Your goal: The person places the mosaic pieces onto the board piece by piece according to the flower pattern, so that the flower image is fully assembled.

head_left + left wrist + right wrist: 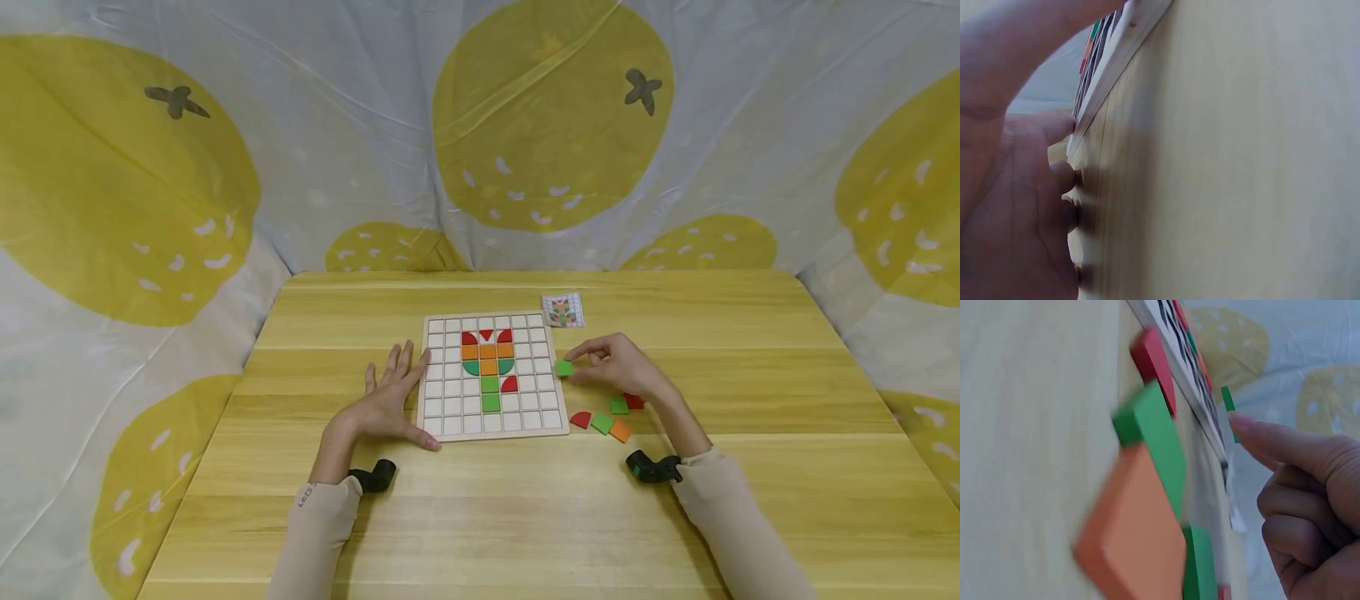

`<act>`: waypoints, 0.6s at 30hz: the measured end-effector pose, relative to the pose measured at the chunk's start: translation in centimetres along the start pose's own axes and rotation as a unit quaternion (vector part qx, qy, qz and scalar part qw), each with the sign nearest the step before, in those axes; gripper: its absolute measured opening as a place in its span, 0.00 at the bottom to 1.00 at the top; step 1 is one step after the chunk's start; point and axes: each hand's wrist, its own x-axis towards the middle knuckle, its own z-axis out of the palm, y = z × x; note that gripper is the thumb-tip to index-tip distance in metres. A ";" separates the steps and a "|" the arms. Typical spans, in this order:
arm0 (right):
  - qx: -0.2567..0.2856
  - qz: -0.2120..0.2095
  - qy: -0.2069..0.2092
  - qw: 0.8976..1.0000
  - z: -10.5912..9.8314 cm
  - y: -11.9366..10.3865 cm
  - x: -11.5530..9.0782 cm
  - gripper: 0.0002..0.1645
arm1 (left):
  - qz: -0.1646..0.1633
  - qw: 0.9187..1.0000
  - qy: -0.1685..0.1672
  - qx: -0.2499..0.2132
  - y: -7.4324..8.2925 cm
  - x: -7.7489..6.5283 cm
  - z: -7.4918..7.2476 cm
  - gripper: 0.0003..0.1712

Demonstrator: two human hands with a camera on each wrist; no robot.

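Note:
A wooden grid board [452, 422] lies flat on the table, with red, orange and green tiles set in its squares like a flower. My left hand [382, 406] has its fingers spread along the board's left side. Its thumb touches the lower left corner, and the index finger rests at the left edge. Just off the board's right edge, my right hand [618, 365] pinches a green square tile [564, 368] between thumb and index finger. In the right wrist view this green tile [1227, 400] is held above the table. One red quarter-circle tile [510, 384] sits right of the green stem.
Loose tiles lie right of the board: a red quarter-circle [581, 420], a green square [602, 423], an orange square [621, 431], another green tile [618, 406] and a red tile [634, 402] partly under my right wrist. A small pattern card [562, 310] lies past the board's upper right corner.

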 end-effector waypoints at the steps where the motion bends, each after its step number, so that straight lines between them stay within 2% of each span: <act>1: 0.003 -0.001 -0.004 1.000 0.4 -0.3 0.1 0.17 | 0.000 1.000 -0.001 0.000 0.0 0.0 0.0 0.86; 6: 0.007 -0.001 -0.028 1.000 2.6 -1.5 1.0 0.15 | 0.000 1.000 -0.003 -0.001 0.0 0.0 0.0 0.86; 10: 0.011 0.003 -0.028 1.000 3.9 -2.2 1.5 0.14 | 0.002 1.000 -0.002 0.003 -0.1 0.0 -0.1 0.86; 18: 0.009 0.009 -0.004 1.000 4.4 -2.3 1.7 0.15 | 0.004 1.000 -0.002 0.004 -0.1 0.0 -0.1 0.86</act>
